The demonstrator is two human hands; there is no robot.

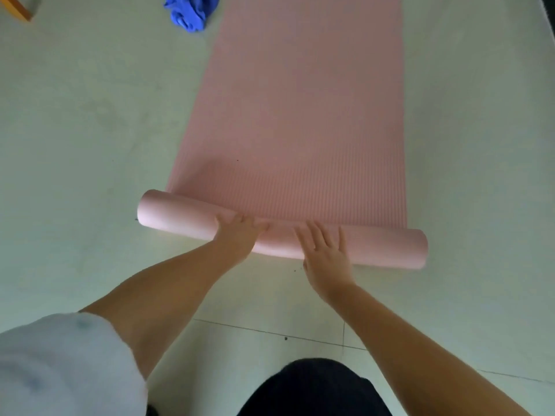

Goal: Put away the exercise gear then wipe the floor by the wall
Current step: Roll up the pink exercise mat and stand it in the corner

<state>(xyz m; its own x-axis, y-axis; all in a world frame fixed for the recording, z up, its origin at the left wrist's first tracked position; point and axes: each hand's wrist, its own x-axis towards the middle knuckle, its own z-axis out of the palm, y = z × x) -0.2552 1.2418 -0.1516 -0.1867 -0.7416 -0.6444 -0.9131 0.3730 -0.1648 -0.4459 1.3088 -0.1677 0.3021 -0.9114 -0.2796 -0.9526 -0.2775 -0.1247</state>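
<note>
A pink exercise mat (300,115) lies flat on the pale floor and stretches away from me. Its near end is curled into a roll (180,214) that lies crosswise in front of me. My left hand (237,235) presses on the roll left of its middle, fingers curled over the top. My right hand (324,253) lies flat on the roll to the right, fingers spread. A crumpled blue cloth (190,10) sits on the floor at the far left of the mat.
An orange wooden corner (16,9) shows at the top left. A dark edge (548,22) runs along the far right. My dark trouser knee (312,388) is at the bottom. Pale tiled floor (90,115) lies on both sides of the mat.
</note>
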